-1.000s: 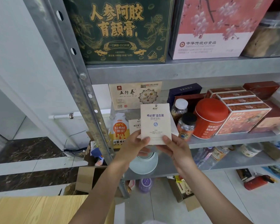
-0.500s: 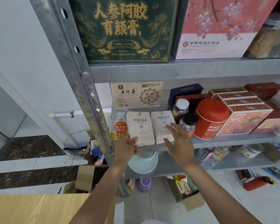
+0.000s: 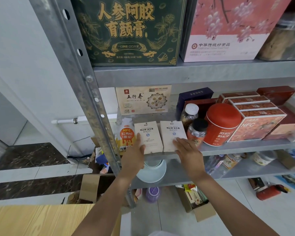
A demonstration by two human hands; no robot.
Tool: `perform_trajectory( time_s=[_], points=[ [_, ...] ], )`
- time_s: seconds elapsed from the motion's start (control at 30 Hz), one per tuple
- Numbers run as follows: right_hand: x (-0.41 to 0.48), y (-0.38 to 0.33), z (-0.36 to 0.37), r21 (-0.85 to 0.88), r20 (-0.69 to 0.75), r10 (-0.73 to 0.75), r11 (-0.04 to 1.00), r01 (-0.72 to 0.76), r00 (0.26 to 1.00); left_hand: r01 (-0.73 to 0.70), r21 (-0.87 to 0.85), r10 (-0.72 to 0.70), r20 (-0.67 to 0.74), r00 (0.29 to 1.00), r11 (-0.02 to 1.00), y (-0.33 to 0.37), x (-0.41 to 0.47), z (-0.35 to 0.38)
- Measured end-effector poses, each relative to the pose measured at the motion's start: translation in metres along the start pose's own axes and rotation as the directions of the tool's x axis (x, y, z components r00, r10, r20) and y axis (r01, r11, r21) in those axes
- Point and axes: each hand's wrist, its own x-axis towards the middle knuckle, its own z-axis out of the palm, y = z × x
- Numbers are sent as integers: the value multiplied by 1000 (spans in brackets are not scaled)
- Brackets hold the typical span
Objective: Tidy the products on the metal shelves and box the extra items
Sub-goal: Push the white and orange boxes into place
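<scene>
We read "人参阿胶育颜膏" in gold on the green box (image 3: 131, 31), with "净含量:100克" in small print below. The pink box (image 3: 228, 28) beside it says "中华传统好食品". On the shelf below, the beige carton (image 3: 143, 100) at the back carries "五行养" and "PICC". The orange pouch (image 3: 125, 135) shows "NFC 红枸杞原浆". We make out "畅必健 益生菌 固体饮料" on the left small box (image 3: 148, 135) and the right small box (image 3: 172, 132) alike. The red tin (image 3: 220, 125) begins "阿胶", and the red carton (image 3: 255, 128) reads "NFC".

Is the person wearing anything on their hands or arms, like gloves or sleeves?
Nothing visible. The left hand and right hand are bare: no gloves, rings or watch. Both forearms are uncovered down to the picture's bottom edge, so no sleeves show.
</scene>
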Motion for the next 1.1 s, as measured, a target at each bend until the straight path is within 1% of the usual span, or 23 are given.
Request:
perform_trajectory(
  time_s=[0.03,0.1,0.17,0.2,0.23,0.3,0.33,0.4,0.5,0.57,0.6,0.63,0.67,0.7,0.73,0.77,0.8,0.87,0.93,0.97,1.03,1.07,1.1],
  points=[
    [-2,1,-1,25,-30,-4,1000,5,1000,-19,56,21,-27,999,998,1,0,0],
    [-5,3,-6,68,-81,-20,997,26,997,-58,183,87,-153,984,981,2,-2,-2],
    [-8,3,-11,83,-131,-74,993,86,989,-104,156,147,-293,945,982,4,-6,-6],
    [-10,2,-15,87,-149,-111,988,125,983,-134,36,139,-318,938,990,8,-8,-9],
    [-12,1,-18,97,-160,-143,982,160,977,-163,-157,108,-309,945,974,13,-8,-13],
    [-18,-3,-24,125,-180,-202,966,226,963,-142,-558,39,-193,981,818,26,-3,-22],
    [-20,-6,-25,135,-189,-230,957,257,955,-120,-661,37,-138,990,741,31,0,-26],
    [-22,-14,-28,129,-213,-288,939,319,934,-98,-727,59,-79,995,679,39,6,-32],
    [-19,-23,-30,186,-259,-310,913,362,915,-113,-771,12,-135,991,627,42,6,-35],
    [-19,-30,-35,328,-230,-195,907,264,954,-102,-809,-25,-142,990,579,43,4,-36],
    [-20,-33,-38,426,-178,-58,895,130,982,-101,-820,-27,-140,990,563,43,3,-37],
    [-20,-38,-43,541,-84,122,839,-58,989,-105,-823,-24,-143,989,558,43,2,-39],
    [-20,-42,-47,653,61,296,711,-262,953,-117,-821,-14,-150,989,559,42,1,-40],
    [-17,-44,-52,739,235,419,510,-441,877,-127,-825,-2,-154,988,551,42,0,-43],
    [-14,-43,-54,773,411,462,280,-569,786,-140,-824,17,-156,988,548,43,-1,-46],
    [-11,-41,-55,758,571,423,59,-650,704,-152,-822,41,-155,987,549,43,-3,-48],
    [-9,-39,-56,722,663,348,-63,-689,662,-161,-817,63,-152,986,554,44,-4,-50],
    [-9,-41,-59,716,687,294,-113,-689,665,-163,-811,89,-137,987,562,45,-6,-53],
    [-8,-46,-61,739,660,351,-148,-657,664,-163,-798,106,-125,986,580,47,-7,-55],
    [-6,-47,-62,751,643,386,-148,-643,662,-181,-762,113,-142,983,621,48,-7,-55],
    [-3,-47,-61,775,591,443,-77,-628,674,-256,-596,152,-220,964,761,49,-6,-54],
    [-2,-47,-60,779,554,463,7,-628,692,-284,-524,180,-240,954,803,49,-6,-54],
    [-1,-48,-61,771,501,479,133,-623,721,-294,-490,200,-235,951,821,50,-6,-54]
  ],
)
